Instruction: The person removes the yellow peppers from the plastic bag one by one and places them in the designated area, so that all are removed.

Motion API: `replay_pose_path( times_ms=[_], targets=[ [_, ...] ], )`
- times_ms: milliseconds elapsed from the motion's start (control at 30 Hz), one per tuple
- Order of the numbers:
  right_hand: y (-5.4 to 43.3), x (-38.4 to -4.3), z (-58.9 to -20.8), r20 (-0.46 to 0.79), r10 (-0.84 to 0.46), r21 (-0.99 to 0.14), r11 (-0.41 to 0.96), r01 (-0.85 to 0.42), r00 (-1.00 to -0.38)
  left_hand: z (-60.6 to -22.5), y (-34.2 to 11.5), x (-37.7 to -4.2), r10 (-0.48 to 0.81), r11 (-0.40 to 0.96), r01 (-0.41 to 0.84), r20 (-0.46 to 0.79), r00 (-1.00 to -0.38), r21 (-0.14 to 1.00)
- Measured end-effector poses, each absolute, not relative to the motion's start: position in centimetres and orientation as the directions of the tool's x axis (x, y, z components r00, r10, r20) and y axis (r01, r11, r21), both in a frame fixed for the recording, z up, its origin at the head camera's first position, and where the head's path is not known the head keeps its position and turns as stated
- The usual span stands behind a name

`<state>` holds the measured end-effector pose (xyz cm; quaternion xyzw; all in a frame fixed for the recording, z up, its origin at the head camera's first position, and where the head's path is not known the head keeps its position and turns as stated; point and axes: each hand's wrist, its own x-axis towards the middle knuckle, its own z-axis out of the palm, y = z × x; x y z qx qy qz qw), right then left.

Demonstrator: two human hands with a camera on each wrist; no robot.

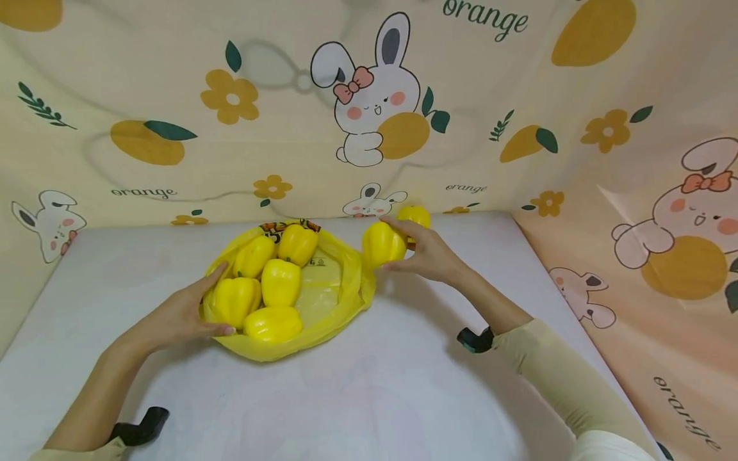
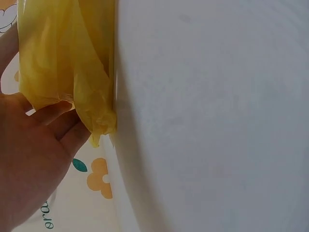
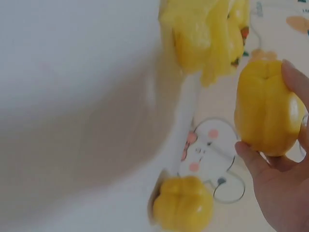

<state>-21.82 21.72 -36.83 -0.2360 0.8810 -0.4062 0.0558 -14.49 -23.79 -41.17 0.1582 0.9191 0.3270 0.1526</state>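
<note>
My right hand [image 1: 426, 250] grips a yellow bell pepper [image 1: 383, 244], its thumb and fingers on either side of it, beside the right rim of a yellow plastic bag [image 1: 346, 307]. In the right wrist view the same bell pepper [image 3: 265, 108] shows above the palm. Several yellow bell peppers [image 1: 281, 283] lie inside the opened bag, mostly along its left side. My left hand [image 1: 179, 317] holds the bag's left side. In the left wrist view its fingers reach around the bag's yellow film [image 2: 58, 53].
Another yellow bell pepper [image 1: 416, 216] stands on the white table [image 1: 369, 397] near its back edge, partly behind the right hand. A printed cloth [image 1: 277, 134] with rabbits and oranges hangs along the back and right side.
</note>
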Motion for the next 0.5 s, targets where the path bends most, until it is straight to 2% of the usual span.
replay_pose_path(
  times_ms=[500],
  targets=[
    [25.1, -23.8, -36.5, 0.115, -0.415, -0.723, 0.588, -0.363, -0.902, -41.0, -23.7, -14.8, 0.386, 0.745, 0.172, -0.205, -0.9, 0.645]
  ],
)
